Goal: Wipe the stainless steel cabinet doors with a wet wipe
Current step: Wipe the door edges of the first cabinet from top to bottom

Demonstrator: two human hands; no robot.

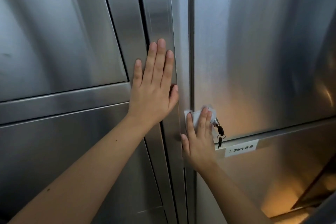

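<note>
Right hand [198, 138] is pressing the wet wipe [193, 117] flat against the right door [263, 60]. Its fingers are lying straight and not curling round anything, so the wipe is being pinned, not gripped. The wipe's white top edge is showing past the fingertips. Wipe is sitting at the door's left edge, close to its lower left corner, and reaching the lock [215, 122]; cannot tell if it is touching. Keys [220, 131] are hanging from the lock, just beside the fingers. Label [241, 148] is sticking just under the door's bottom edge.

Left hand [154, 82] is lying flat and holding nothing, resting on the middle upright [156, 14] up-left of the wipe, probably bracing.

Step looks like wiping in progress, working the lock corner of the right door. Next move is likely calling for sliding the wipe on across the panel under steady pressure, steering round lock and keys so it is not snagging.
</note>
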